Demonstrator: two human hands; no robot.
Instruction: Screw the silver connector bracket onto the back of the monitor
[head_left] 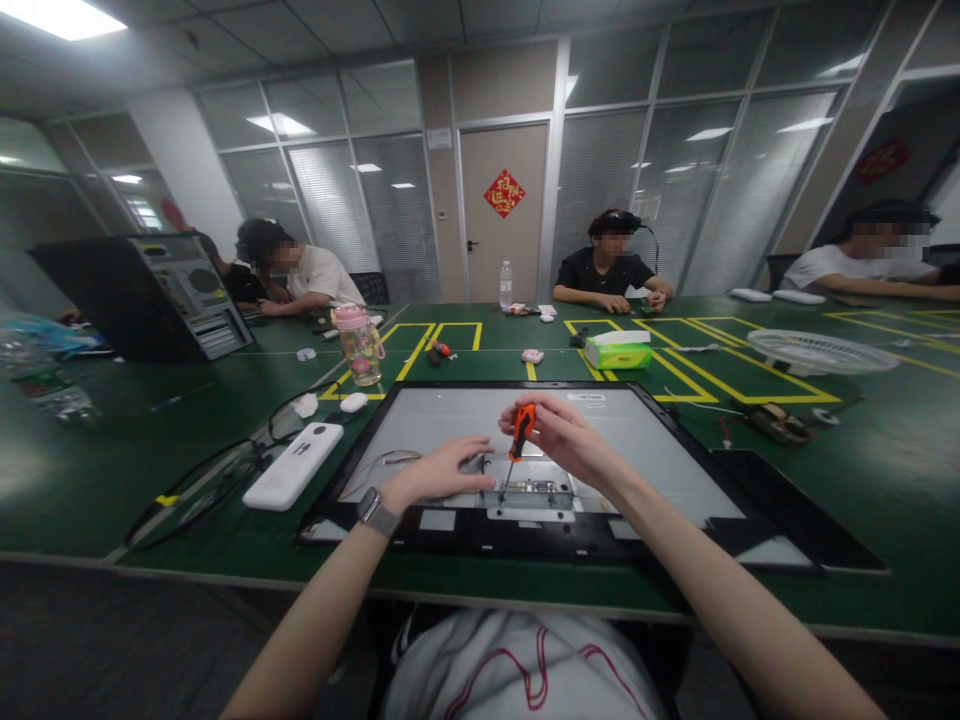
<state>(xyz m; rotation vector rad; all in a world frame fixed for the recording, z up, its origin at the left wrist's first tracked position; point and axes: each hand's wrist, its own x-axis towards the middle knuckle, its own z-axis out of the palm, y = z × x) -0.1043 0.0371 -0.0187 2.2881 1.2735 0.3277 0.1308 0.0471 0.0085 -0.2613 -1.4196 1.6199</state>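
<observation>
A flat display panel [645, 430] with a black frame lies on the green table in front of me. Near its front edge sits a metal bracket [559, 494] with screw holes. My right hand [559, 430] is closed round the orange and black handle of a screwdriver [523, 432]. The screwdriver stands slightly tilted, its tip down at the left part of the bracket. My left hand [450, 468] rests on the panel at the bracket's left side, fingers stretched out, with nothing seen in it. A thin cable [397, 457] lies on the panel beside that hand.
A white power bank [294, 466] and black cables [202, 480] lie left of the panel. Behind it stand a pink bottle [360, 345] and a green tissue pack [619, 350]. A computer case [142, 300] is at left. Several people sit across the table [465, 590].
</observation>
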